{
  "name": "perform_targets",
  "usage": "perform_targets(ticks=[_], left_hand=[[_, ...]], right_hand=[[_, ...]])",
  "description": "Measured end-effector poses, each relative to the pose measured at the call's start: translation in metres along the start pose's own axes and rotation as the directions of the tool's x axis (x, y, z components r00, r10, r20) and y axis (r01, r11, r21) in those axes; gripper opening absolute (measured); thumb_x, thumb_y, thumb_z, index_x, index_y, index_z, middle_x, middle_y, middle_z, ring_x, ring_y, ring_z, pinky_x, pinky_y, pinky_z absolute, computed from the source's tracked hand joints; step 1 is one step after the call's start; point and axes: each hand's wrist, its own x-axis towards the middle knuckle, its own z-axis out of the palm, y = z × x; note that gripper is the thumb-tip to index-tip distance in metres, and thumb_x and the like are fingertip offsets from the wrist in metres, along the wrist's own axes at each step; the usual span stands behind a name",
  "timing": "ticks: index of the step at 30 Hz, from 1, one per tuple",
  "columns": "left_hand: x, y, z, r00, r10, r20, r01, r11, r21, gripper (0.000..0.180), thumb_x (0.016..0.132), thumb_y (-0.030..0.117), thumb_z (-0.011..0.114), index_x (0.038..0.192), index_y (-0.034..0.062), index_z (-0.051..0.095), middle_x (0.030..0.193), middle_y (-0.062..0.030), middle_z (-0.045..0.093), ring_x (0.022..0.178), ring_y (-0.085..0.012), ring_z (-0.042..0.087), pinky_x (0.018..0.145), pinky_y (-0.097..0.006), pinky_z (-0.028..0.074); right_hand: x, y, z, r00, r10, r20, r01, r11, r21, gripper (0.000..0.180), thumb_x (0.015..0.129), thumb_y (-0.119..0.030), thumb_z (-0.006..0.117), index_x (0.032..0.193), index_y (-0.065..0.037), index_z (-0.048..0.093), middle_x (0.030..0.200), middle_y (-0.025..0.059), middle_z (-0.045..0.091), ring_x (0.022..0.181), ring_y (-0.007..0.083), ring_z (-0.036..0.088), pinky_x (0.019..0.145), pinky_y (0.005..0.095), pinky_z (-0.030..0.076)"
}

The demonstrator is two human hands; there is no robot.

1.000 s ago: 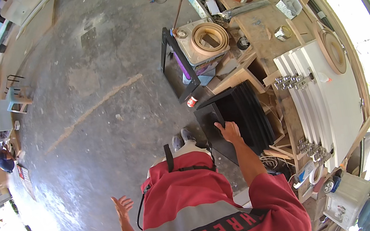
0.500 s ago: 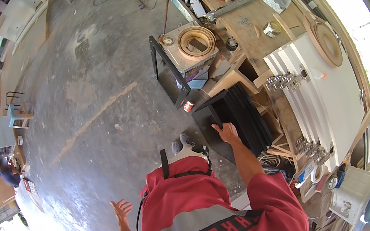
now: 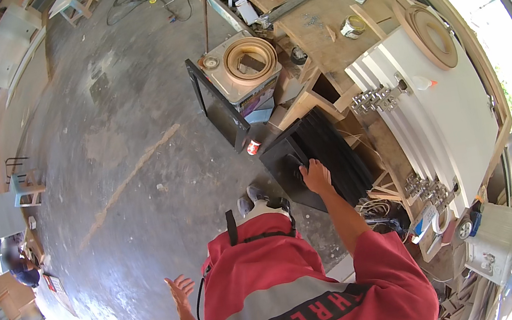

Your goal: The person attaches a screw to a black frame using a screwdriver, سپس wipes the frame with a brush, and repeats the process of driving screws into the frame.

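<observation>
One black panel stack (image 3: pixel 343 155), one white panel stack (image 3: pixel 445 118), two shoes (image 3: pixel 257 193)

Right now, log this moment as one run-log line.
Left hand: open, empty | Right hand: touching black flat panel | Nearby: red-and-white container on grey concrete floor

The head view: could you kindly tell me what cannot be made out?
All in the head view:
Right hand: palm side, hidden by the back of the hand.
Black panels: partly hidden behind the right forearm.
Workbench: far end, cut off by the upper edge.
Co-worker: hand details too small.
</observation>
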Motion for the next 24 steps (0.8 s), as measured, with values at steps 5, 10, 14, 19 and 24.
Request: perform_targets(ticks=[5, 10, 14, 19, 24], left_hand=[[0.022, -0.005, 0.016, 0.996, 0.024, 0.091, -0.019, 0.998, -0.052, 0.108, 0.087, 0.089, 0.021, 0.136, -0.0021, 0.053, 0.117, -0.0228, 0.067, 0.100, -0.0358, 0.068, 0.085, -0.045, 0.056], [0.034, 0.009, 0.031, 0.990, 0.023, 0.138, -0.024, 1.000, 0.005, 0.109, 0.087, 0.088, 0.020, 0.137, -0.0035, 0.051, 0.118, -0.0239, 0.067, 0.105, -0.0363, 0.066, 0.089, -0.046, 0.055], [0.044, 0.028, 0.037, 0.986, 0.009, 0.165, -0.016, 0.999, 0.038, 0.107, 0.090, 0.086, 0.017, 0.138, -0.0030, 0.051, 0.119, -0.0234, 0.067, 0.107, -0.0346, 0.067, 0.095, -0.045, 0.051], [0.062, 0.061, 0.045, 0.976, 0.056, 0.213, -0.070, 0.996, 0.062, 0.110, 0.087, 0.088, 0.020, 0.141, -0.0031, 0.047, 0.124, -0.0251, 0.063, 0.108, -0.0374, 0.065, 0.093, -0.050, 0.052], [0.061, 0.077, 0.043, 0.972, 0.050, 0.229, -0.080, 0.989, 0.123, 0.108, 0.088, 0.088, 0.019, 0.140, -0.0019, 0.050, 0.117, -0.0221, 0.067, 0.105, -0.0334, 0.067, 0.090, -0.046, 0.053]], right_hand=[[-0.025, -0.002, 0.005, 0.975, -0.053, -0.215, 0.038, 0.997, -0.072, 0.040, 0.091, -0.025, 0.063, 0.120, 0.003, 0.056, 0.120, 0.0215, 0.054, 0.118, 0.0404, 0.055, 0.089, 0.0509, 0.052], [-0.038, -0.017, 0.004, 0.990, 0.011, -0.141, -0.016, 0.999, -0.034, 0.041, 0.089, -0.024, 0.063, 0.120, 0.003, 0.061, 0.132, 0.0199, 0.052, 0.126, 0.0386, 0.049, 0.099, 0.0496, 0.047], [-0.037, -0.018, 0.000, 0.982, -0.023, -0.189, 0.000, 0.992, -0.124, 0.035, 0.087, -0.023, 0.064, 0.110, 0.003, 0.069, 0.136, 0.0203, 0.054, 0.127, 0.0382, 0.048, 0.105, 0.0489, 0.043], [-0.034, -0.015, 0.000, 0.973, 0.085, -0.212, -0.085, 0.996, 0.013, 0.032, 0.084, -0.025, 0.067, 0.104, 0.000, 0.072, 0.137, 0.0191, 0.056, 0.124, 0.0377, 0.051, 0.105, 0.0480, 0.041], [-0.022, -0.007, -0.047, 0.958, 0.026, -0.286, -0.005, 0.997, 0.076, 0.046, 0.086, -0.033, 0.068, 0.119, -0.001, 0.065, 0.147, 0.0205, 0.049, 0.126, 0.0402, 0.050, 0.108, 0.0512, 0.037]])
